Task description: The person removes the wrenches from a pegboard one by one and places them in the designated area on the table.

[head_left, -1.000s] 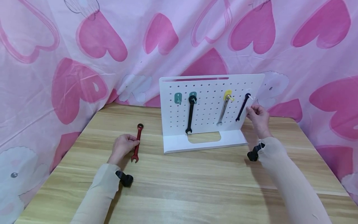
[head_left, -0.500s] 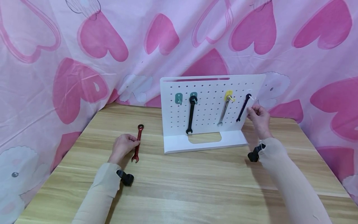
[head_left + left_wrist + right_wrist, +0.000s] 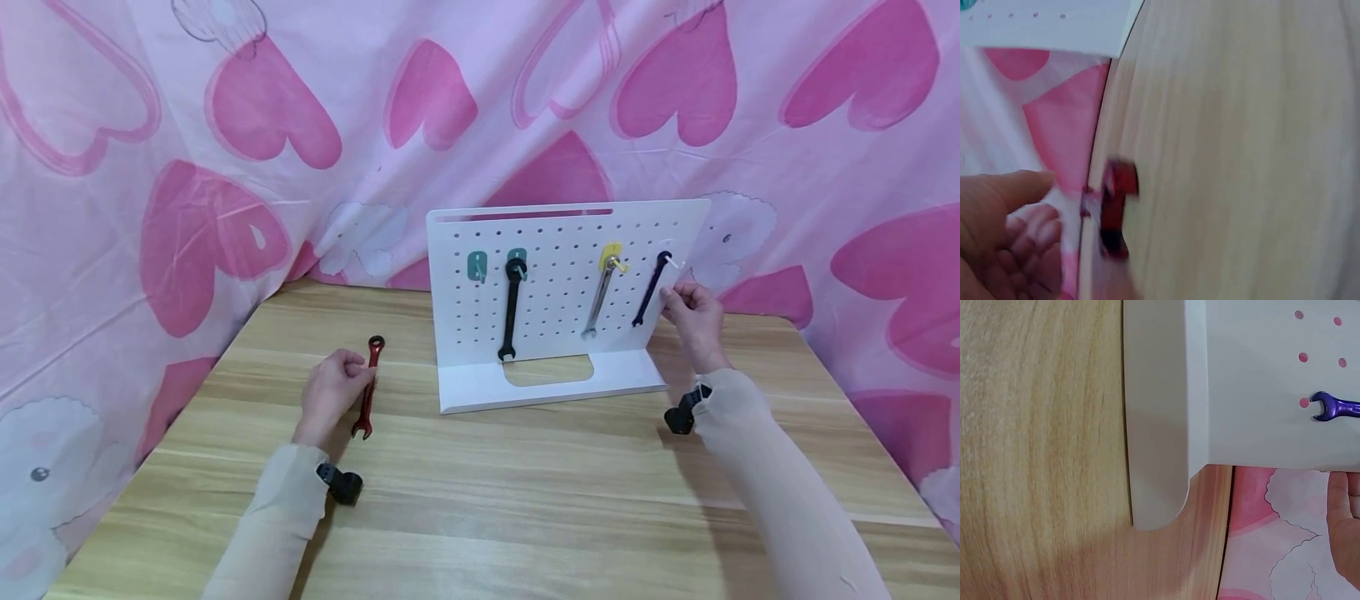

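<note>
Red wrench (image 3: pixel 367 404) lies on counter (image 3: pixel 525 500) at 8 o'clock from pegboard (image 3: pixel 558 312); likely rigid, lightish, a bit slick, so pinch mid-shank. Left hand (image 3: pixel 332 396) at its 9 o'clock, digits slightly parted, apparently not gripping it. Right hand (image 3: pixel 693 321) pinches pegboard's edge at 3 o'clock.

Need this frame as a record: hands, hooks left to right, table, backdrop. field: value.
left_hand: left hand at the red wrench, no clear grip; contact unclear
right_hand: right hand holding the right edge of the white pegboard
hook_1: green hook, bare
hook_2: second green hook, black wrench
hook_3: yellow hook, silver wrench
hook_4: pale hook, purple wrench
table: wooden table, pegboard standing on it
backdrop: pink heart-print cloth
</note>
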Available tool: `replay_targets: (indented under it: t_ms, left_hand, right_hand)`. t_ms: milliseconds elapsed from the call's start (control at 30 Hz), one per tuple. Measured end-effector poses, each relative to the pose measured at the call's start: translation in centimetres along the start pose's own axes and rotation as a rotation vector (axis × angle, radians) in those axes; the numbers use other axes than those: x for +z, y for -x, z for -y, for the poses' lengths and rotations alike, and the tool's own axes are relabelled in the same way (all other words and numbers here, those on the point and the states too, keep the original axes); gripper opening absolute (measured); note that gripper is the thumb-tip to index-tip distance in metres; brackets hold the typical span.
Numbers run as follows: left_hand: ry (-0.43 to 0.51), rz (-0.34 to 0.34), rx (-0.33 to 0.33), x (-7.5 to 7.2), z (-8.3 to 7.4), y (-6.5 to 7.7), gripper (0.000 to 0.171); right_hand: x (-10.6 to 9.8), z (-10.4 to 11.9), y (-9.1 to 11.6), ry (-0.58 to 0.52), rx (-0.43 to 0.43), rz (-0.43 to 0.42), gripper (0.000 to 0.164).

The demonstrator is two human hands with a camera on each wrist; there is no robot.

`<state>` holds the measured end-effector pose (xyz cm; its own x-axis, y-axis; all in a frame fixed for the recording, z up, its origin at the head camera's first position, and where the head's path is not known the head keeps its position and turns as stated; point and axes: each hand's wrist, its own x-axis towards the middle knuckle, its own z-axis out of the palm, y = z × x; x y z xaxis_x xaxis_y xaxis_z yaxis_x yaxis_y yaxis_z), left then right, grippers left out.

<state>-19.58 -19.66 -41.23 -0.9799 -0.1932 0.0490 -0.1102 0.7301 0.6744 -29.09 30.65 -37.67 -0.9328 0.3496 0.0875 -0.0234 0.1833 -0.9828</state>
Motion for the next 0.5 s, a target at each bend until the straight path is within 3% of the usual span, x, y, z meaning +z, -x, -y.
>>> replay_targets:
  t_ms: [100, 167, 267, 500]
  left_hand:
    - [0.097, -0.114, 0.104, 0.7, -1.2, 0.3, 0.023]
    - [0.186, -0.153, 0.156, 1.2, -2.3, 0.5, 0.021]
    - [0.327, -0.149, 0.199, 2.4, -3.8, 0.8, 0.02]
    - [0.592, -0.093, 0.224, 5.5, -7.2, 1.5, 0.024]
  right_hand:
    - [0.0, 0.0, 0.0, 0.007, -0.003, -0.004, 0.031]
    - [0.0, 0.0, 0.0, 0.009, -0.008, -0.006, 0.03]
    - [0.1, 0.0, 0.0, -0.008, -0.016, -0.006, 0.03]
    - [0.1, -0.1, 0.0, -0.007, -0.025, -0.003, 0.031]
